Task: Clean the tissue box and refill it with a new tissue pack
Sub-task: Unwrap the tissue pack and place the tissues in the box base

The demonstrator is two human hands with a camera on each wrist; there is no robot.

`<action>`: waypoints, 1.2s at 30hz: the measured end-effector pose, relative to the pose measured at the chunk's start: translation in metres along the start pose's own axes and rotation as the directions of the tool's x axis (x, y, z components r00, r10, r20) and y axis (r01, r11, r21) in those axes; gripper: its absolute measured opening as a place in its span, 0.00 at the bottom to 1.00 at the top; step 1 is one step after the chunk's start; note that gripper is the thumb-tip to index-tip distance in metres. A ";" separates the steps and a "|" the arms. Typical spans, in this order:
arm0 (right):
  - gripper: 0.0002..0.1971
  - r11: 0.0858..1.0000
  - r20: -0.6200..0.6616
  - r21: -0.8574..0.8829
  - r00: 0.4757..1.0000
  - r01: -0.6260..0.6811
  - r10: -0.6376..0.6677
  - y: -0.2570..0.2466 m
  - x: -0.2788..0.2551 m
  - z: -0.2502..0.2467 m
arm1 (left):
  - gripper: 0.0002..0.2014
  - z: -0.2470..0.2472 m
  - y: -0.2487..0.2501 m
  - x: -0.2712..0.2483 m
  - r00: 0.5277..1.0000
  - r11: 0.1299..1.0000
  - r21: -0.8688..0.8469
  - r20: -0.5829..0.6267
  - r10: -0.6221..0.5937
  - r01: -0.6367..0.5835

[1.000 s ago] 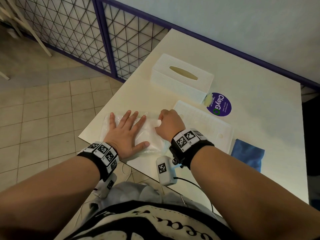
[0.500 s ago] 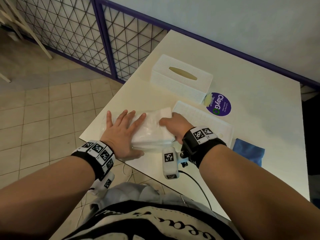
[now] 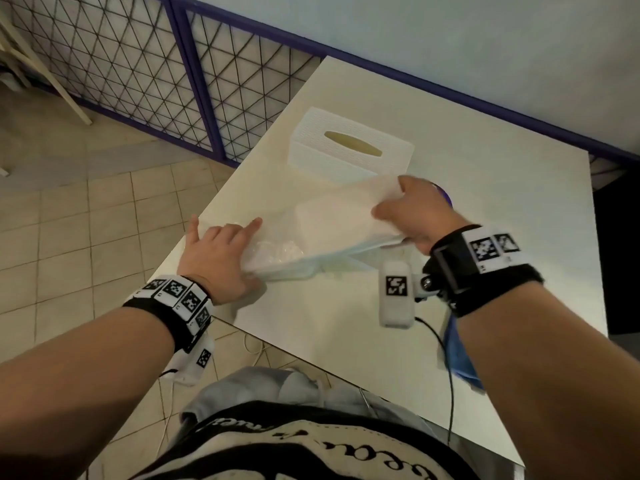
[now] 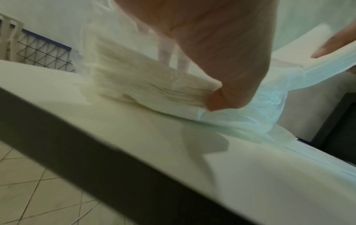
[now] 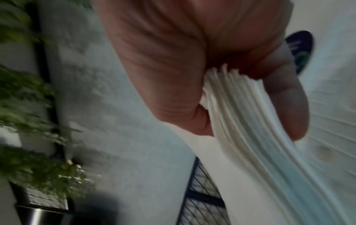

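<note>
The white tissue box, slot up, stands at the back of the table. In front of it my left hand holds the clear plastic wrapper down on the table, fingers on top and thumb at its near side. My right hand grips the right end of the white tissue stack and holds it tilted up, its left part still inside the wrapper. In the right wrist view the stack's layered edge sits between thumb and fingers.
A purple round label peeks out behind my right hand. A blue cloth lies under my right forearm near the table's front edge. A mesh fence stands left of the table, over a tiled floor.
My right hand took hold of the tissue stack and drew it right and upward out of the wrapper. My left hand went from lying flat on the pack to holding the wrapper.
</note>
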State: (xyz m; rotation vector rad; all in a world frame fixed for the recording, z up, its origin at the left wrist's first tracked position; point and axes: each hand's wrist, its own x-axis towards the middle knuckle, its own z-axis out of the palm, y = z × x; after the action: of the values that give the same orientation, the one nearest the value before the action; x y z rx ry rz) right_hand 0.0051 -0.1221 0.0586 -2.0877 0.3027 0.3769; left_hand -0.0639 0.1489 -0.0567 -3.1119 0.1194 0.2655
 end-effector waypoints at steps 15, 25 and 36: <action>0.16 0.975 -0.340 -0.017 0.916 0.220 -0.212 0.059 0.000 -0.073 | 0.54 -0.050 0.077 0.068 0.993 0.860 -0.509 -0.118 -0.026 -0.038; 0.18 0.911 -0.314 0.357 0.945 0.205 -0.089 0.118 0.007 -0.056 | 0.23 -0.044 0.141 0.100 0.994 0.010 -0.994 0.107 -0.020 0.108; 0.23 0.964 -0.362 0.260 0.931 0.058 0.042 0.160 0.017 -0.035 | 0.23 -0.011 0.163 0.095 0.996 0.160 -0.984 0.066 -0.067 0.076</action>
State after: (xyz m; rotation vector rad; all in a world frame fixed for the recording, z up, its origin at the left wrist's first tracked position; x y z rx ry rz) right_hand -0.0315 -0.2349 -0.0552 -1.8810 0.5351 -0.0638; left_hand 0.0187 -0.0209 -0.0638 -4.4606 -0.4228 0.5381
